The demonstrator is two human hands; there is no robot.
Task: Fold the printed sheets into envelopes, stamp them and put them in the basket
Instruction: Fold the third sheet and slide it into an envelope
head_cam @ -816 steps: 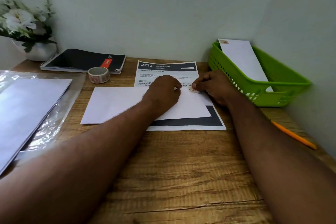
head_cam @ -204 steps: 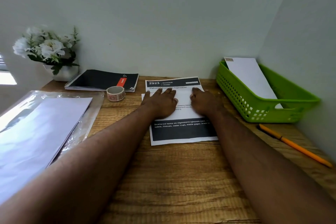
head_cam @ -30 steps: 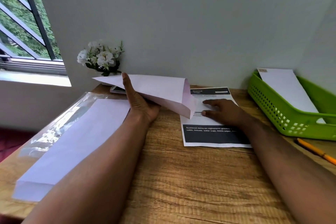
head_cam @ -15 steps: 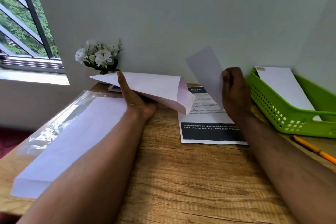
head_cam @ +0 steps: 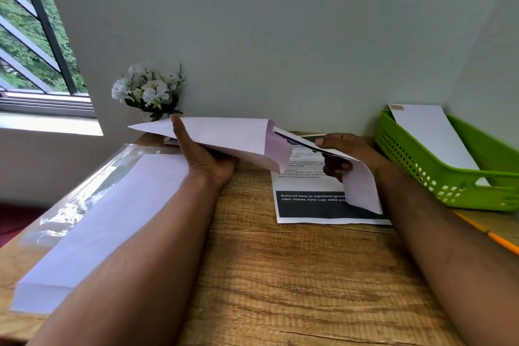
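Folded sheet (head_cam: 362, 177) in right hand (head_cam: 346, 154) enters envelope (head_cam: 230, 135) held by left hand (head_cam: 205, 157).

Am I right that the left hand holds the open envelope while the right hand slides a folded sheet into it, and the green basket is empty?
Not quite: the head view shows the green basket already holds a stamped envelope. The rest stands: left hand holds the open envelope, right hand feeds in the folded sheet.

Envelope (head_cam: 224, 137) left of folded sheet (head_cam: 359, 177); basket (head_cam: 438, 177) far right.
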